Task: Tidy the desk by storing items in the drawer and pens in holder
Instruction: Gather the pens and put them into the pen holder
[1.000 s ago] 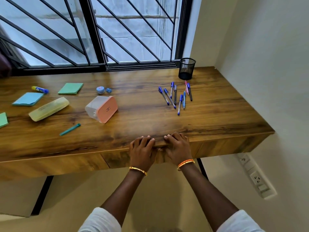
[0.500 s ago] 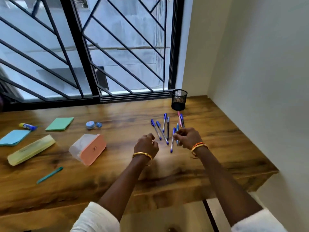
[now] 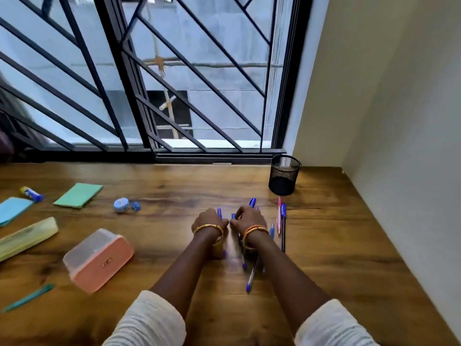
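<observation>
While both hands worked side by side over the scatter of blue-capped ballpoint pens (image 3: 250, 275) on the brown wood-grain bench (image 3: 349, 245), the left hand (image 3: 210, 219) was curled with a blue cap showing just above its knuckles, and the right hand (image 3: 247, 217) was curled likewise with a blue pen tip poking up past its fingers. Each grip looked narrow and closed around at least one pen, though the backs of the hands hid the fingertips and I could not tell how many barrels each held. Several pens lay loose under and behind the right wrist, and a pink pen (image 3: 279, 216) with a dark-barrelled blue-capped pen (image 3: 283, 228) beside it lay just to the right. The black wire-mesh pen holder (image 3: 284, 178) stood upright near the far right corner, beyond the pens, and appeared empty.

Judging by their look, the pens would be light, stiff and smooth, inclined to roll on the bench and to slide through a loose bundle. Taking them around mid-barrel, gathered parallel, would probably keep them from fanning out.

A peach plastic box with a clear lid (image 3: 98, 259), a yellow-green translucent pencil case (image 3: 26, 237), a green notepad (image 3: 77, 195) and a teal pen (image 3: 28, 297) waited on the left for the drawer, which was out of view.
</observation>
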